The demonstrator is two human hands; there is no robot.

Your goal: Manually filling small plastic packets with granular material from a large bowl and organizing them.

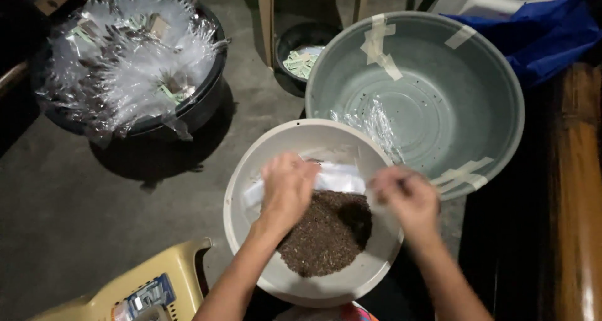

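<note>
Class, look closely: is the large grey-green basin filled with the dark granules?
No, the grey-green basin holds only a clear plastic bag; the dark granules lie in the white bowl.

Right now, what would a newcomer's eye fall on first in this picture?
Probably the white basin at bottom centre, holding a dark heap of seeds; the left hand and right hand work a clear plastic packet above it. Behind it sits a taped grey-green basin, and upper left a black tub of plastic bags.

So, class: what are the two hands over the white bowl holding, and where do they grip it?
Both the left hand and right hand hold a clear plastic bag by its top edge, one at each end.
</note>
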